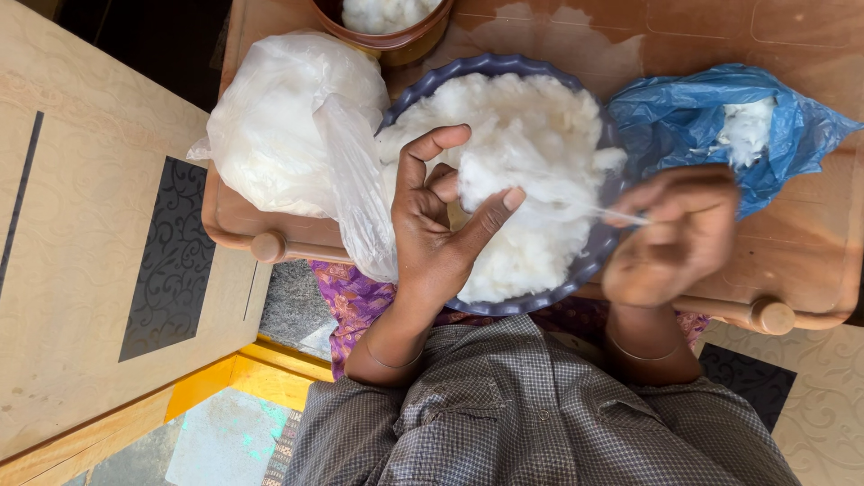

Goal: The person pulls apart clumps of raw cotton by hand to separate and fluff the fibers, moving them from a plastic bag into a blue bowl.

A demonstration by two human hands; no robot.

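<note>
Head view: the person is drawing fibre from white cotton fluff (531, 117) heaped in a blue scalloped bowl (504, 65) on the near wooden tray (810, 261).
Left hand (432, 225): fingers are spreading open, steadying a tuft.
Right hand (670, 238): blurred, pinching a thin strand (594, 209), pulling it rightward.
Left: clear plastic bag of cotton (279, 126).
Far right: blue plastic bag (684, 117).

I take this for a home: patterned floor tiles (81, 243), a low wooden table (792, 261), household bowls (504, 67) of cotton.

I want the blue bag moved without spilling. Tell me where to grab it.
Take the blue plastic bag by the crumpled folds beside its opening, coming from above. It lies slumped on the wooden tray with white cotton showing at the mouth, so gathering there should close it.
</note>
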